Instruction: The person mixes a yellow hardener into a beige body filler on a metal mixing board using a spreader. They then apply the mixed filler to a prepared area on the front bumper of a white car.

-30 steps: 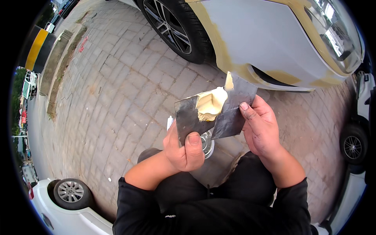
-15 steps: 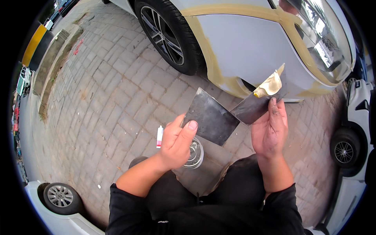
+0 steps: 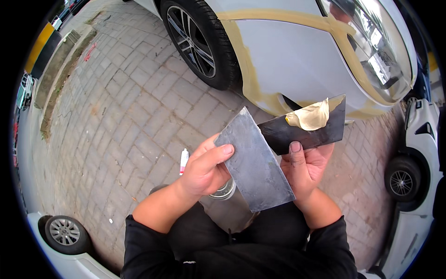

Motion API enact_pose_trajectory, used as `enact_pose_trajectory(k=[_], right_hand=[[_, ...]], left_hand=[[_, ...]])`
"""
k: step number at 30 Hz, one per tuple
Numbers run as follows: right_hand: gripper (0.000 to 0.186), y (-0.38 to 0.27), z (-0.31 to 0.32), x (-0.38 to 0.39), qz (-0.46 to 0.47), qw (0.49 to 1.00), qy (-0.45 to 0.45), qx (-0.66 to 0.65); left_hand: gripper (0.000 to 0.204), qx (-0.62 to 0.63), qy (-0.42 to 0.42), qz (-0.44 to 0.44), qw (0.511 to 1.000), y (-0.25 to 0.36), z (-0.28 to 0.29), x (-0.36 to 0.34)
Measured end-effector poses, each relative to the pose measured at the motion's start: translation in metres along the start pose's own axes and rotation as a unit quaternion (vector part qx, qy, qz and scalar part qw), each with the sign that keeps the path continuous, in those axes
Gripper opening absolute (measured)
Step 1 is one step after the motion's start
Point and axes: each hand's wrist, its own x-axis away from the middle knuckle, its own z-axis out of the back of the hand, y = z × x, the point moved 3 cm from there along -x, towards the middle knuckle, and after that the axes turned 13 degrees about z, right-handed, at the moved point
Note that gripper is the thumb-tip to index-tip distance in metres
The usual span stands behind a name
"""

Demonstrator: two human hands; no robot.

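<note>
My left hand (image 3: 206,166) grips a dark grey flat spreader plate (image 3: 253,165) by its left edge, thumb on top. A second dark plate (image 3: 329,128) is held in my right hand (image 3: 306,168), the smudged thumb pressed on its lower edge. On that plate sits a thick cream-coloured blob of putty (image 3: 310,115) with a speck of yellow at its left end. Both plates come close together in front of me, the left one overlapping the view of my right fingers. Beyond them is a pale car bumper (image 3: 290,56) edged with yellowish putty bands.
A white-and-pink tube (image 3: 184,162) lies on the paving (image 3: 125,107). Partly hidden behind my left hand is a round tin (image 3: 224,191). The car's front wheel (image 3: 193,42) stands at the far side, its headlight (image 3: 378,51) at the right. Another car (image 3: 418,181) is parked far right.
The left plate has turned and come nearer, showing more of its face. My right hand has tilted its plate flatter, so the putty faces me more fully.
</note>
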Motion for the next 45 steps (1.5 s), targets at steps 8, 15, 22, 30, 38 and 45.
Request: enact_pose_trajectory(k=[8,15,22,30,38,45], right_hand=[[0.062,-0.003,0.005,0.004,-0.077,0.996,-0.047,-0.008],[0.071,0.007,0.004,0.029,-0.113,0.979,-0.161,-0.048],[0.08,0.008,0.013,0.051,-0.411,0.885,-0.109,-0.192],[0.076,0.023,0.019,0.06,-0.185,0.887,-0.39,0.166],[0.041,0.009,-0.016,0.028,-0.1,0.987,-0.059,-0.114],[0.061,0.006,-0.002,0.029,-0.07,0.959,-0.259,0.095]], left_hand=[[0.038,-0.033,0.017,0.003,0.999,-0.005,0.002,0.002],[0.038,-0.044,0.065,-0.022,0.997,-0.006,-0.004,0.0],[0.036,-0.065,0.079,-0.031,0.994,-0.006,-0.009,-0.003],[0.033,-0.058,0.089,-0.06,0.992,-0.004,-0.012,-0.001],[0.031,-0.017,0.099,-0.094,0.99,0.007,0.0,0.006],[0.034,-0.063,0.112,-0.08,0.988,-0.005,-0.004,0.002]])
